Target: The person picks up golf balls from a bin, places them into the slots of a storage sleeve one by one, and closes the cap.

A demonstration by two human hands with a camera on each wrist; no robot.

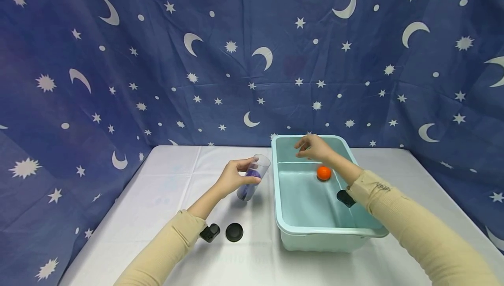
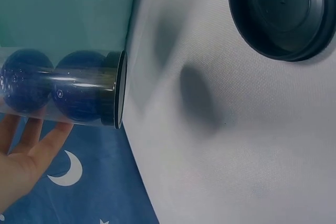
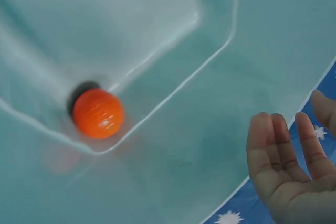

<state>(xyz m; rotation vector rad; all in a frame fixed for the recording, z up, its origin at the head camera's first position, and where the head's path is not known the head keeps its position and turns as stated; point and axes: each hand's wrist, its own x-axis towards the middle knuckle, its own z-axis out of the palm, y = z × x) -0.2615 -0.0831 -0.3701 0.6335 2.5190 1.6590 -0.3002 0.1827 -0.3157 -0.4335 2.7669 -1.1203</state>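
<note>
"Why is the left hand (image 1: pixel 233 176) tilting that clear plastic tube (image 2: pixel 53 80) of round blue balls (image 2: pixel 80 85)?"

"It's gripping it above the white-covered worktop (image 1: pixel 167 181), beside the left edge of the pale turquoise plastic tub (image 1: pixel 323 242); the capped end is pointing down, probably keeping the balls in."

"And the right hand (image 1: pixel 315 147)?"

"It's hovering relaxed near the tub's far edge, holding nothing. A glossy orange ball (image 1: pixel 323 172) is resting in the far-right corner, the walls probably stopping it rolling."
</note>
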